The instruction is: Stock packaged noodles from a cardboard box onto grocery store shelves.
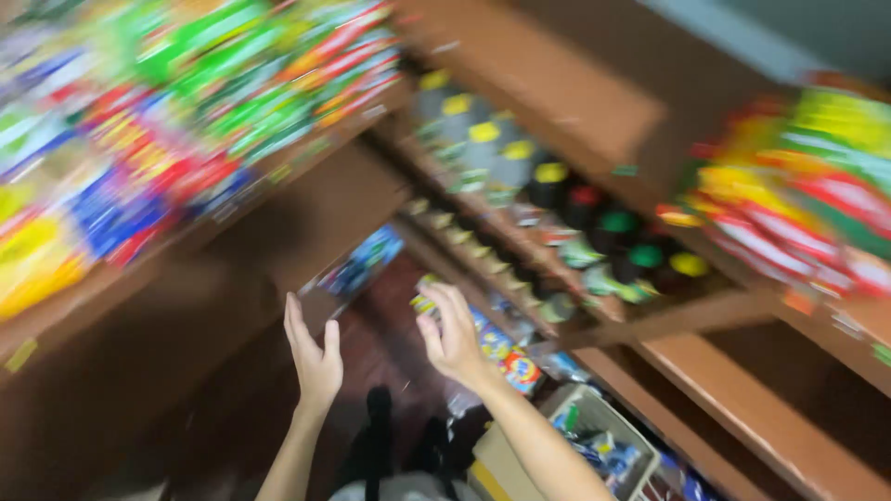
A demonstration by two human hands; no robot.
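Both bare hands, left hand [314, 357] and right hand [452, 334], raised low in centre frame, fingers spread and empty, before blurred brown wooden shelves [306, 218] of colourful packets [200, 88].

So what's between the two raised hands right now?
In the blurred head view, nothing is held between the left hand and right hand; only dark floor shows through the gap.

The shelves [316, 218] looked like smooth brown wood, the bright packets [232, 83] on them like glossy plastic film, and the jars [548, 186] had shiny plastic-looking coloured lids.
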